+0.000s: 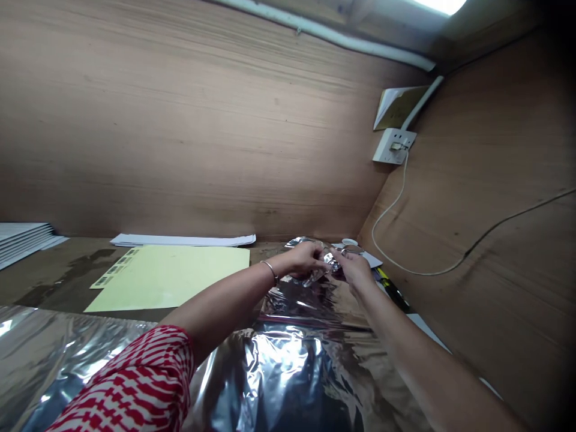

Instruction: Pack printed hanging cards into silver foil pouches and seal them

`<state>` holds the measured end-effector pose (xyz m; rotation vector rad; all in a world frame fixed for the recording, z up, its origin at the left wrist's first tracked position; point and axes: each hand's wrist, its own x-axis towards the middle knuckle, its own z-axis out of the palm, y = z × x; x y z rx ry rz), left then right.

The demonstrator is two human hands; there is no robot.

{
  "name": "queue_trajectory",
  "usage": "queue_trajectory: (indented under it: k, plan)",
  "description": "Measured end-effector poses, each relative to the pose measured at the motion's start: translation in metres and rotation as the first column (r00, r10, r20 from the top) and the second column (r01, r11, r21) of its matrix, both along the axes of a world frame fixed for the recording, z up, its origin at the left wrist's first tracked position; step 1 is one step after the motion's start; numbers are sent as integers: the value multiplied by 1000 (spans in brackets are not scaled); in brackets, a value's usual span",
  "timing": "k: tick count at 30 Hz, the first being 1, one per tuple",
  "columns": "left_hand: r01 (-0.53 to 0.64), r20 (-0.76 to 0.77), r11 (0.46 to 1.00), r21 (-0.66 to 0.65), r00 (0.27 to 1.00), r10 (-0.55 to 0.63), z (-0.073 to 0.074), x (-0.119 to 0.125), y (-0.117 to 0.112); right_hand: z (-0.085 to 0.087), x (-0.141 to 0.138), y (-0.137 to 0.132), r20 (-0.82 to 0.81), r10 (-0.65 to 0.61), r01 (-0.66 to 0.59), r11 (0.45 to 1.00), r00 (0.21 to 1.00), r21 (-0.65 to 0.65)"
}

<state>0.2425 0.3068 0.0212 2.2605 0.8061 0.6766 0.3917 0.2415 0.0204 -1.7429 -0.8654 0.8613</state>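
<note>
Both my arms reach forward over shiny silver foil bags [292, 354] spread on the bench. My left hand [305, 259], with a thin bangle on the wrist, is closed on the far edge of a crinkled silver foil bag [315, 276]. My right hand [353, 267] pinches the same bag's edge just to the right, its fingers closed. The two hands nearly touch. A red-and-white patterned sleeve [135, 384] covers my upper left arm.
A pale yellow sheet [175, 276] with barcode labels [112, 273] lies to the left, white papers [180, 240] behind it and a stack of white sheets [22, 237] at far left. Wooden walls enclose the bench. A socket [392, 146] with a white cable [391, 210] hangs on the right wall.
</note>
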Motion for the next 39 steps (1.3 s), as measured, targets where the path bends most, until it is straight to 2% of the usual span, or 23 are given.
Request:
queue_trajectory:
  k: [5, 8, 11, 13, 15, 19, 22, 25, 27, 28, 29, 30, 32, 35, 37, 39]
  plan:
    - [-127, 59, 992, -14, 990, 127, 8, 0, 24, -18, 15, -45, 105, 36, -47, 993, 994, 110]
    - [-72, 67, 996, -55, 995, 76, 7, 10, 27, -30, 25, -73, 212, 44, -79, 984, 976, 160]
    - [-22, 83, 997, -71, 996, 28, 4, 20, 19, -29, 32, -83, 393, 0, -99, 968, 920, 230]
    - [-37, 101, 998, -57, 994, 43, 3, 25, 12, -21, 32, -80, 550, -56, -138, 942, 833, 305]
    - [-59, 110, 997, -49, 992, 64, 2, 26, 8, -11, 32, -71, 696, -70, -240, 910, 715, 338]
    - [-78, 97, 995, -66, 992, 84, 3, 21, 8, 2, 37, -46, 875, -26, -424, 867, 483, 260]
    - [-140, 64, 988, -63, 988, 144, 2, 11, 16, 4, 44, -40, 935, -38, -507, 832, 352, 225]
    - [-323, 38, 946, -25, 945, 323, 1, 1, 32, 3, 42, -65, 972, -3, -641, 751, 235, 158]
    - [-439, 33, 898, 14, 898, 439, 1, -2, 45, 1, 37, -100, 990, 43, -741, 667, 133, 71]
    - [-481, 34, 876, 32, 877, 480, 1, -3, 50, 0, 37, -121, 999, 33, -783, 621, 43, 14]
    - [-510, 36, 859, 47, 860, 509, 1, -2, 54, -1, 37, -142, 1000, -9, -820, 572, -1, 5]
    - [-529, 36, 847, 57, 849, 528, 1, 0, 56, -3, 40, -161, 998, -63, -835, 548, 23, 54]
    - [-548, 40, 833, 78, 836, 547, 3, 7, 53, -5, 49, -191, 983, -169, -805, 573, 68, 154]
    - [-513, 73, 843, 160, 858, 509, 7, 17, 28, -10, 61, -206, 974, -223, -739, 650, 38, 177]
    - [-363, 60, 894, 261, 931, 361, 6, 20, 6, -12, 61, -200, 981, -193, -687, 711, 14, 150]
    - [-75, -61, 939, 336, 993, 102, 0, 22, -12, -11, 52, -192, 986, -162, -676, 724, 23, 135]
